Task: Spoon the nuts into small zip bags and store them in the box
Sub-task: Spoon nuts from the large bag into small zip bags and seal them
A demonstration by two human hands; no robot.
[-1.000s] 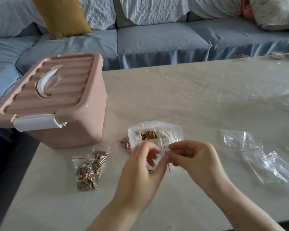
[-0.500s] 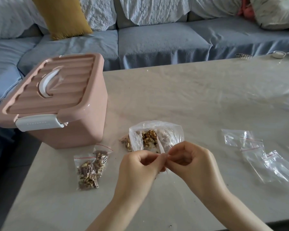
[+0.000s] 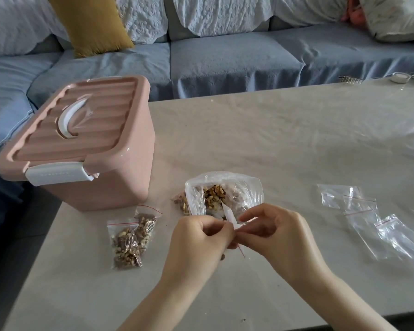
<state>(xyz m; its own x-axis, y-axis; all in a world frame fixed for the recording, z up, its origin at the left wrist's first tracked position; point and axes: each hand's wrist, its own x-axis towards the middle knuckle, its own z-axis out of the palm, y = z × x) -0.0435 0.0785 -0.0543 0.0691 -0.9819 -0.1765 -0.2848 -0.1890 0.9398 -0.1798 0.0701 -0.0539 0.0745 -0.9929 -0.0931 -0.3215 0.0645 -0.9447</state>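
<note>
Head view: left hand [image 3: 198, 242] and right hand [image 3: 280, 235], grip narrow, pinch one small zip bag [image 3: 232, 218] (edge-on). The pink box [image 3: 93, 185] is lidded.

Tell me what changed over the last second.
The left hand, fingers spread a second ago, curled in against the right hand. The small zip bag they pinch, then flat toward the camera, is now squeezed edge-on between them. The box, filled bags, big nut bag and empty bags stayed put.
</note>
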